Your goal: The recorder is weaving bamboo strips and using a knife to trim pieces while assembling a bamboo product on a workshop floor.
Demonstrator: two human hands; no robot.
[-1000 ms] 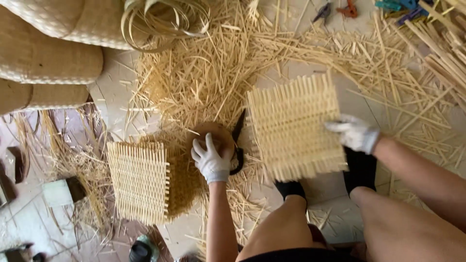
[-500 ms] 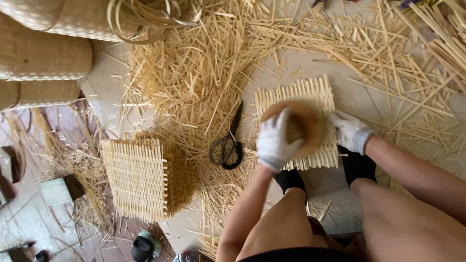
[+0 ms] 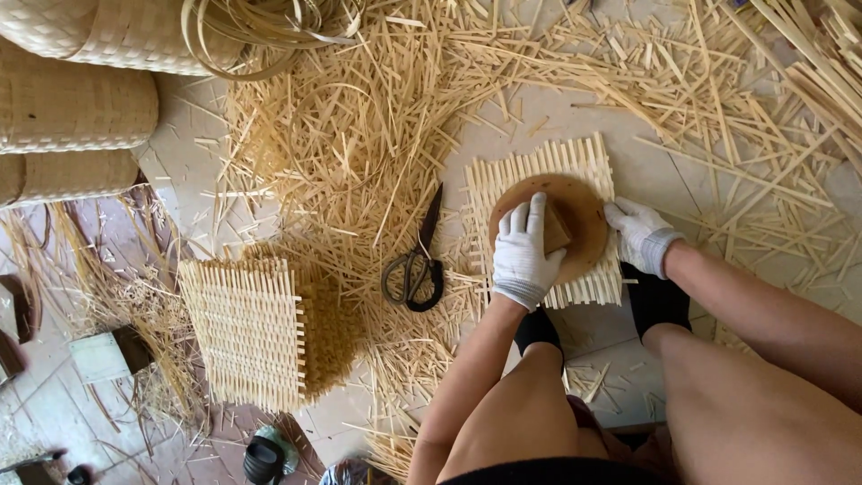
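Note:
A square woven bamboo mat (image 3: 508,184) lies flat on the tiled floor in front of my knees. On top of it rests a round brown wooden disc (image 3: 579,208) with a small block at its middle. My left hand (image 3: 522,251), in a white glove, presses down on the disc's near left part and the block. The gloved right hand (image 3: 639,233) grips the disc's right edge and the mat under it. Black scissors (image 3: 417,266) lie on the floor just left of the mat, apart from both hands.
A stack of woven square mats (image 3: 244,329) sits at the lower left. Loose bamboo strips (image 3: 359,117) litter the floor all around. Large woven baskets (image 3: 76,99) lie at the top left. A dark bottle (image 3: 265,456) stands near the bottom edge.
My left hand picked the round disc off the floor beside the scissors and carried it right onto the mat. The mat, earlier held tilted by the right hand, now lies flat.

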